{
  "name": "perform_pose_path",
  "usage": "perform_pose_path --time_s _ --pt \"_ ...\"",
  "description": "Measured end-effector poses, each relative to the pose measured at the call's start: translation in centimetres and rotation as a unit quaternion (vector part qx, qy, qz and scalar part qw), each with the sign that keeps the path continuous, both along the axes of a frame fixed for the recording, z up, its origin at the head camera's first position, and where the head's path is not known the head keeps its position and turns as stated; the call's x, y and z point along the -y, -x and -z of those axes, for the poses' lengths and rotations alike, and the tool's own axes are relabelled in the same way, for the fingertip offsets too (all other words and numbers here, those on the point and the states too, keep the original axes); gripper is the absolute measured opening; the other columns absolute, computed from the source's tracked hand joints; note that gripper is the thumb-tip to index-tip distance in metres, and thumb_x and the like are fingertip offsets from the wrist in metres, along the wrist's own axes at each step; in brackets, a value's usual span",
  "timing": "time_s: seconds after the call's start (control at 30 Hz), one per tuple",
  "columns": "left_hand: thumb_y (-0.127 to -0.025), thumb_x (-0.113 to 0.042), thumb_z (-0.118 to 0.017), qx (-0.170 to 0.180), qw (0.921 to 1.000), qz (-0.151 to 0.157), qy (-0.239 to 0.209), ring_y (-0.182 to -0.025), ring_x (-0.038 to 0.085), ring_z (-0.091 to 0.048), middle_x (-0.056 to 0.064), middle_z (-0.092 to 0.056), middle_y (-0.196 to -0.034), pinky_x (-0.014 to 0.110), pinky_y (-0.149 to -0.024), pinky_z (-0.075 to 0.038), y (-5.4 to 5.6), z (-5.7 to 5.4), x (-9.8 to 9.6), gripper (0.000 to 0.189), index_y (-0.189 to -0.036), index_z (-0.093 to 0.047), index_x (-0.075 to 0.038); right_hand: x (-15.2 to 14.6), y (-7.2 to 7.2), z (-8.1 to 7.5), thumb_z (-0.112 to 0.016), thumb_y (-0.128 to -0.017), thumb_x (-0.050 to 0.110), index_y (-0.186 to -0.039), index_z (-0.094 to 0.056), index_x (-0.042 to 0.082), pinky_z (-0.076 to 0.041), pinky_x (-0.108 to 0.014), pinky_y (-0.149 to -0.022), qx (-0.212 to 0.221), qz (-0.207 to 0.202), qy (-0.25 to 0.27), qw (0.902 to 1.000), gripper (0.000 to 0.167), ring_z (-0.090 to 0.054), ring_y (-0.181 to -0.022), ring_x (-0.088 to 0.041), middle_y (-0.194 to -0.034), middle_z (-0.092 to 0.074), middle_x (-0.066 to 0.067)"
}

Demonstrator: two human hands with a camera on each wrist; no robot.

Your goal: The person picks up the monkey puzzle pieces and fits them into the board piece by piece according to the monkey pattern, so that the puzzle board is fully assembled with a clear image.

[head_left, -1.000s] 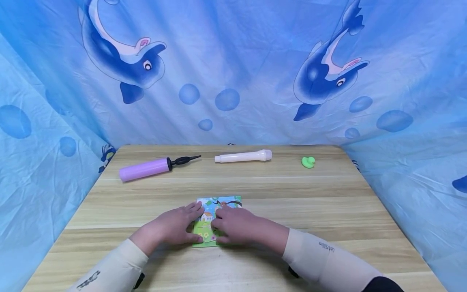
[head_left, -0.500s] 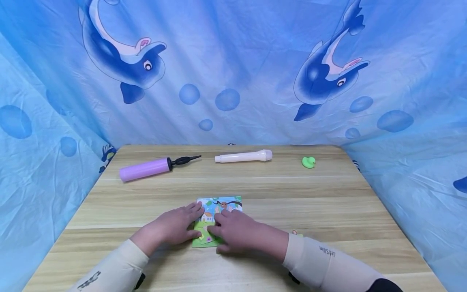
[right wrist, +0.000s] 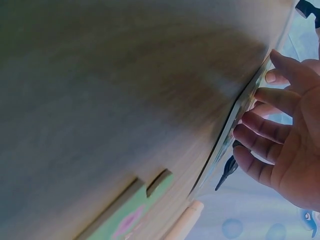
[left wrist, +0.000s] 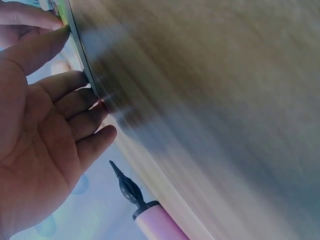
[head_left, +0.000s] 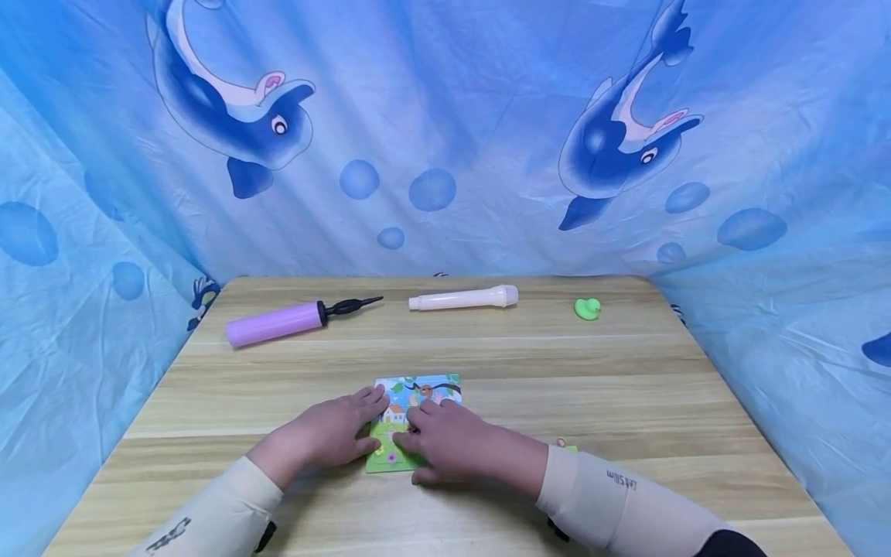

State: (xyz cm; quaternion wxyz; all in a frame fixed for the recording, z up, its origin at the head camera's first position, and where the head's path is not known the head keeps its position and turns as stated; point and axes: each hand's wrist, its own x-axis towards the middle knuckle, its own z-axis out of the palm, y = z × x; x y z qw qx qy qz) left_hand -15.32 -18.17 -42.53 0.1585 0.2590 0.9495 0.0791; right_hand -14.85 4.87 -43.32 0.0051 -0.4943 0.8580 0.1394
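A colourful jigsaw puzzle [head_left: 393, 422] with a house, flowers and a bird on a branch lies flat on the table in the head view. My left hand [head_left: 341, 428] rests at its left edge, fingers extended and thumb on the lower left part. Over its right half, my right hand [head_left: 452, 441] touches the pieces with its fingertips, hiding that side. A flowered piece [head_left: 391, 458] sits at the lower left, between my two thumbs. In the right wrist view, the right fingers are loosely bent above the thin puzzle's edge.
A loose green puzzle piece [right wrist: 127, 212] lies on the table, mostly behind my right sleeve in the head view. Along the back are a purple hand pump [head_left: 274, 324], a white microphone-shaped stick [head_left: 462, 299] and a green toy duck [head_left: 588, 309]. Blue dolphin-printed curtains [head_left: 431, 116] surround the table.
My right hand has shifted slightly toward me, baring more of the bird picture. The flowered piece has slid left and lies flatter. The loose piece now peeks out beside my right sleeve.
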Motion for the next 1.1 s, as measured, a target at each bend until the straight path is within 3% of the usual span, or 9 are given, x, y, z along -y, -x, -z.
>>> perform_pose_path --time_s 0.2,0.4,0.67,0.93,1.1 --pt "-0.094 -0.043 -0.062 0.001 1.0000 -0.004 0.004 -0.147 0.029 -0.029 0.008 -0.031 -0.160 0.049 -0.117 -0.033 0.1 0.0 -0.1 0.069 -0.151 -0.038 -0.012 -0.7 0.3 -0.4 -0.056 -0.090 0.062 -0.145 -0.048 0.033 -0.049 -0.028 -0.083 0.035 -0.009 0.030 0.9989 0.062 -0.050 -0.101 -0.009 -0.116 -0.053 0.006" --pt "-0.093 -0.043 -0.063 0.004 1.0000 -0.007 0.002 -0.147 0.029 -0.029 0.008 -0.030 -0.160 0.049 -0.117 -0.033 0.1 0.2 -0.2 0.070 -0.152 -0.038 -0.013 -2.8 1.2 -1.1 -0.058 -0.094 0.053 -0.131 -0.058 0.028 -0.050 -0.026 -0.084 0.074 0.003 0.075 0.9944 0.045 -0.053 -0.100 -0.007 -0.113 -0.056 0.008" --pt "-0.093 -0.044 -0.063 0.003 0.9999 -0.009 0.010 -0.147 0.029 -0.029 0.008 -0.030 -0.161 0.049 -0.117 -0.033 0.2 0.2 -0.3 0.071 -0.152 -0.037 -0.013 -7.6 1.8 -2.1 -0.069 -0.088 0.048 -0.117 -0.062 0.022 -0.052 -0.029 -0.082 0.125 0.120 0.082 0.9814 0.040 -0.054 -0.092 -0.007 -0.102 -0.057 0.009" --pt "-0.093 -0.044 -0.064 0.002 0.9999 -0.009 0.013 -0.147 0.028 -0.030 0.008 -0.031 -0.160 0.048 -0.117 -0.033 0.2 0.3 -0.3 0.070 -0.151 -0.040 -0.013 -12.2 1.5 -2.0 -0.079 -0.076 0.051 -0.115 -0.060 0.023 -0.050 -0.030 -0.073 0.187 0.231 0.066 0.9526 0.052 -0.051 -0.088 -0.008 -0.099 -0.052 0.010" --pt "-0.093 -0.044 -0.063 0.005 0.9999 -0.010 0.012 -0.147 0.029 -0.030 0.008 -0.031 -0.160 0.048 -0.117 -0.033 0.1 0.3 -0.3 0.070 -0.151 -0.039 -0.013 -13.8 0.9 -1.5 -0.088 -0.066 0.044 -0.114 -0.058 0.023 -0.050 -0.031 -0.076 0.218 0.278 0.055 0.9339 0.060 -0.048 -0.091 -0.008 -0.098 -0.049 0.011"
